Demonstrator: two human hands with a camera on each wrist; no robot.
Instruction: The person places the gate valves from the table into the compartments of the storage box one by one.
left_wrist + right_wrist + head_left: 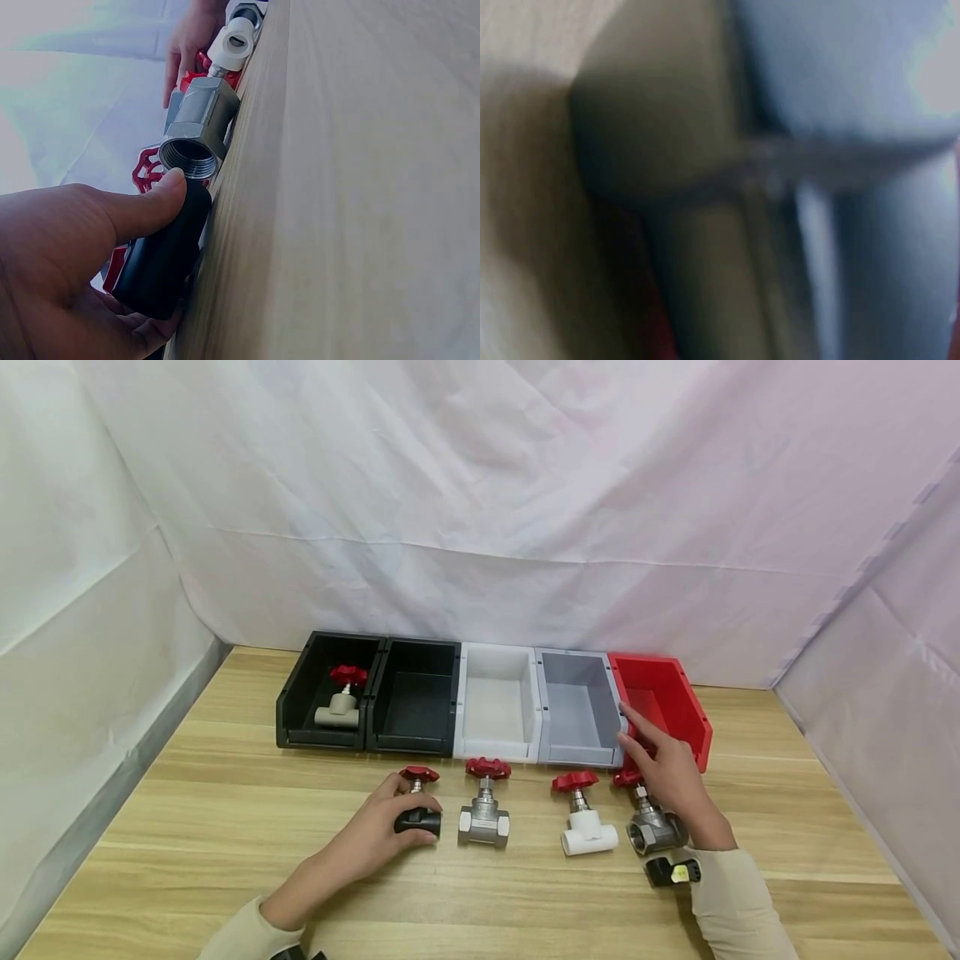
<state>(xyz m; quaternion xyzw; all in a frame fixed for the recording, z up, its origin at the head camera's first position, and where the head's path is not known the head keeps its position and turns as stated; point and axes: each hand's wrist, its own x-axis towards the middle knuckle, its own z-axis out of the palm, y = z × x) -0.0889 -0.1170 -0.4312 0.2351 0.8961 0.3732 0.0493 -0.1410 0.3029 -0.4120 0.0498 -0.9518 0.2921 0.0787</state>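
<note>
My left hand (pixel 375 822) grips a black valve (pixel 418 821) with a red handwheel, which rests on the table. In the left wrist view the thumb lies along its black body (pixel 166 259). My right hand (pixel 671 772) is stretched over the border of the grey bin (pixel 577 756) and the red bin (pixel 701 735). Its index finger and thumb are extended at the grey bin's right edge. Below that hand lies a metal valve (pixel 654 828) with a red handwheel, partly covered. The right wrist view shows only a blurred metal body (pixel 817 225) up close.
Between the hands stand a steel valve (pixel 483 822) and a white valve (pixel 588 835), both with red handwheels. The bin row continues left with a white bin (pixel 495 747) and two black bins (pixel 412 745). A beige valve (pixel 339 710) sits in the leftmost bin.
</note>
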